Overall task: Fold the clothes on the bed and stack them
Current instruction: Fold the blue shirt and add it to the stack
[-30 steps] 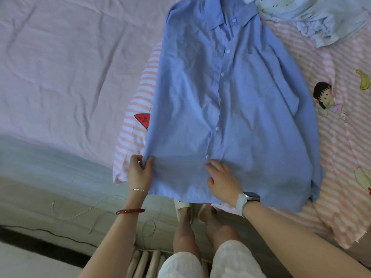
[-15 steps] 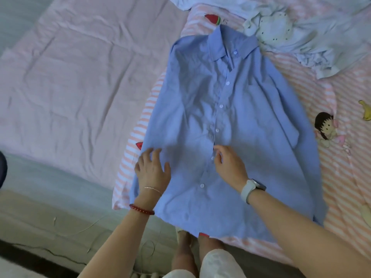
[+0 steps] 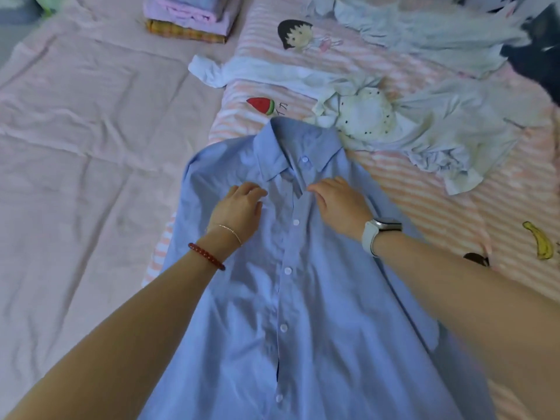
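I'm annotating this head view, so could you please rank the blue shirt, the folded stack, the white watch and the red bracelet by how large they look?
1. blue shirt, much the largest.
2. folded stack, though it lies farther away and is partly cut off.
3 and 4. white watch and red bracelet look alike; not ranked.

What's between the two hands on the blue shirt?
In the head view, the buttoned placket of the blue shirt runs between the left hand and right hand, just below the collar. Nothing else lies there.

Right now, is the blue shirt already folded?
No, the blue shirt lies spread flat and buttoned on the bed, with both hands resting just below its collar.
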Tool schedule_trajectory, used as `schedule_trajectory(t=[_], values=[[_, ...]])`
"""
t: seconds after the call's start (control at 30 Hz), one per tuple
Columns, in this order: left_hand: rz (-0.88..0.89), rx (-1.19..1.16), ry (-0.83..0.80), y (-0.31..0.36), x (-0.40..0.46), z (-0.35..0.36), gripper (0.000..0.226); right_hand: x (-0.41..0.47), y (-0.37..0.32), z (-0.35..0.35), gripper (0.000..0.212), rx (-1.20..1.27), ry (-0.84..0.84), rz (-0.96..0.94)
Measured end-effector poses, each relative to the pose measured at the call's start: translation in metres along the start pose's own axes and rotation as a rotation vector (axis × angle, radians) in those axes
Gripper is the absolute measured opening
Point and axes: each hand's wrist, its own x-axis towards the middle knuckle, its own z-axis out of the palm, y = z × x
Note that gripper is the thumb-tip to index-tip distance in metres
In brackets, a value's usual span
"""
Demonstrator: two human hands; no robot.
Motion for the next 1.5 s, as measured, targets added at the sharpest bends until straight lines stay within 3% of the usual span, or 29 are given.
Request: schedule_trajectory(t=[0.23,0.37,0.47,0.57,0.63,0.73,0.83,0.9,0.97,1.1,1.17,1.27,1.37,1.5], values=[[0.105,0.121,-0.203,-0.012,0.126,0.008,0.043,0.099,0.025,-0.015,0.04,-0.066,-0.07,-0.049],[0.134,0.277,-0.355,-0.015,0.16,0.011,0.037,0.13,0.028,-0.011,0.043,-0.062,-0.223,-0.057],[0.118,0.169,-0.244,-0.021,0.166,0.01,0.022,0.14,0.037,-0.01,0.028,-0.174,-0.253,-0.073],[0.136,-0.232,-0.015,-0.029,0.163,0.004,0.014,0.143,0.043,-0.012,0.012,0.247,-0.074,-0.061],[0.12,-0.337,0.057,-0.032,0.163,0.003,0.016,0.145,0.042,-0.012,0.009,0.508,0.062,0.031],[0.004,-0.182,0.057,-0.029,0.167,0.016,0.015,0.148,0.042,-0.001,0.013,0.641,0.113,0.172],[-0.04,0.125,-0.056,-0.024,0.17,0.036,0.025,0.147,0.045,0.013,0.013,0.629,0.102,0.187],[-0.059,0.202,-0.095,-0.022,0.172,0.042,0.028,0.144,0.047,0.018,0.014,0.611,0.121,0.167],[-0.083,0.147,-0.073,-0.021,0.169,0.041,0.029,0.141,0.046,0.021,0.011,0.669,0.116,0.18],[-0.055,-0.159,0.138,-0.018,0.142,0.032,0.035,0.127,0.035,0.024,0.041,0.893,0.116,0.2],[0.001,-0.214,0.214,-0.013,0.115,0.029,0.036,0.109,0.027,0.024,0.043,0.782,0.268,0.109],[0.081,-0.159,0.265,-0.005,0.068,0.039,0.032,0.064,0.009,0.035,0.026,0.611,0.466,0.05],[0.138,0.081,0.164,-0.006,0.04,0.061,0.034,0.009,-0.013,0.058,0.019,0.554,0.421,0.094],[0.191,0.257,0.042,-0.019,0.042,0.075,0.037,-0.027,-0.029,0.085,0.029,0.301,0.344,0.151]])
